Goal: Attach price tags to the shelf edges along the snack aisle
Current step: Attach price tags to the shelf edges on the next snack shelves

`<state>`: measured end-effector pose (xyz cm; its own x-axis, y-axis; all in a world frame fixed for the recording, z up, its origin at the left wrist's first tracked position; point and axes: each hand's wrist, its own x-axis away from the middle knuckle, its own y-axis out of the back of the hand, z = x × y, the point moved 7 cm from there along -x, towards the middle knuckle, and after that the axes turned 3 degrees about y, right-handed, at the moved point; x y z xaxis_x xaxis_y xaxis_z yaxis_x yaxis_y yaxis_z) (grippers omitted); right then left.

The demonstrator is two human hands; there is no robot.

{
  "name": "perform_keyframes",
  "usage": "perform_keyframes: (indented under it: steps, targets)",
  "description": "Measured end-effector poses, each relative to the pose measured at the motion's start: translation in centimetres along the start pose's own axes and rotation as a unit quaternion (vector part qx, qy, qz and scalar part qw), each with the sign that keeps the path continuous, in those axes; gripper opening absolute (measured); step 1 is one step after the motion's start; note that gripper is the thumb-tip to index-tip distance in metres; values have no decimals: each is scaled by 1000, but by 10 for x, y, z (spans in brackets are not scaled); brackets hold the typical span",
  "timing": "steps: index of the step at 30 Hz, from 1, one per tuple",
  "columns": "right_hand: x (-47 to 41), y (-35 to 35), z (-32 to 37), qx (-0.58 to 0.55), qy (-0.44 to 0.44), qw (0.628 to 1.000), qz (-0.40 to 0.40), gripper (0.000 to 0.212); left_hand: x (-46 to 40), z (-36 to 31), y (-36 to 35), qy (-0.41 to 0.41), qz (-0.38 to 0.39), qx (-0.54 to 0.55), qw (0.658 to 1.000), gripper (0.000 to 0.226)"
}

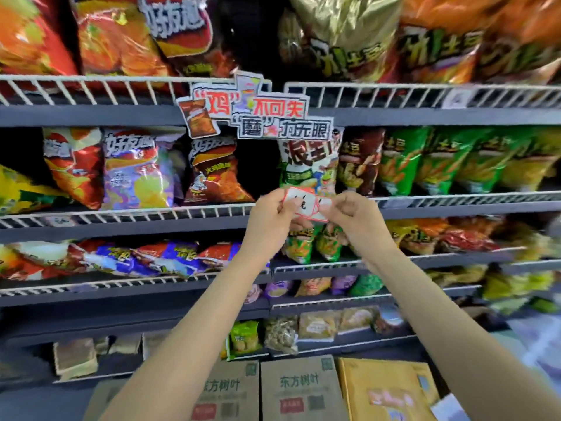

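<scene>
Both my hands are raised in front of the second shelf's edge point(151, 226). My left hand point(271, 214) grips a small stack of white price tags point(303, 202) with red borders and handwritten marks. My right hand point(352, 212) pinches the right end of one tag point(323, 205) from that stack. The tags hover just in front of the white wire rail point(182, 212), at the gap between two shelf sections. A small label point(59, 221) sits on the rail at the far left.
Snack bags fill every shelf: red and purple chip bags point(133, 168) left, green bags point(425, 162) right. A cut-out promotional sign point(258, 113) hangs from the upper shelf edge. Cardboard boxes point(299, 390) stand on the floor below.
</scene>
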<state>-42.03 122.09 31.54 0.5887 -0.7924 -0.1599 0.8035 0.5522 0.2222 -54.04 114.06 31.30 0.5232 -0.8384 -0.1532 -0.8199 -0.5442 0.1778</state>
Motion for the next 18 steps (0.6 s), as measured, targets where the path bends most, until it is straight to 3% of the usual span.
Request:
perform_keyframes:
  steps: [4, 10, 12, 18]
  targets:
    - [-3, 52, -14, 104, 23, 994, -37, 13, -14, 1, -51, 6, 42, -22, 999, 15]
    - [-25, 134, -44, 150, 17, 985, -77, 5, -40, 8, -121, 43, 41, -16, 998, 14]
    - [-37, 161, -57, 159, 16, 984, -85, 11, -51, 16, -142, 61, 29, -26, 997, 15]
    - [-85, 228, -100, 196, 13, 980, -28, 5, -92, 48, -215, 138, 2, -33, 990, 8]
